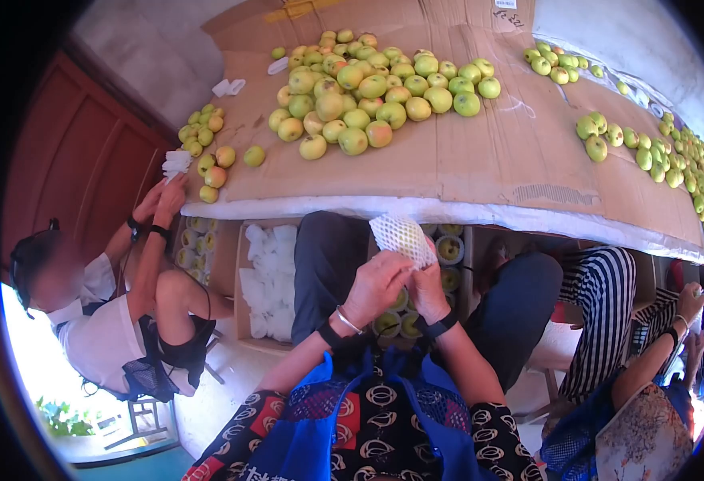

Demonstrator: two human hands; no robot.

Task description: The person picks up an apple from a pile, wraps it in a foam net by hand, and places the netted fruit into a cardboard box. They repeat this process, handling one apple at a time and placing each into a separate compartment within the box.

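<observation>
Both my hands are together above my lap, just below the front edge of the cardboard-covered table (pixel 464 172). Between them is a green apple in a white foam net (pixel 402 238). My left hand (pixel 374 290) has its fingers closed at the lower left of the net. On the other side, my right hand (pixel 429 290) grips the net's lower right end. Beneath my hands, a box of netted apples (pixel 387 323) is partly hidden by my forearms. A large pile of green and reddish apples (pixel 360 88) lies on the table beyond.
A box of white foam nets (pixel 268 280) stands left of my legs. At the far left a seated co-worker (pixel 111 321) handles white nets (pixel 177 163). Another person (pixel 640 393) sits at the right. More apples (pixel 596 136) lie along the table's right side.
</observation>
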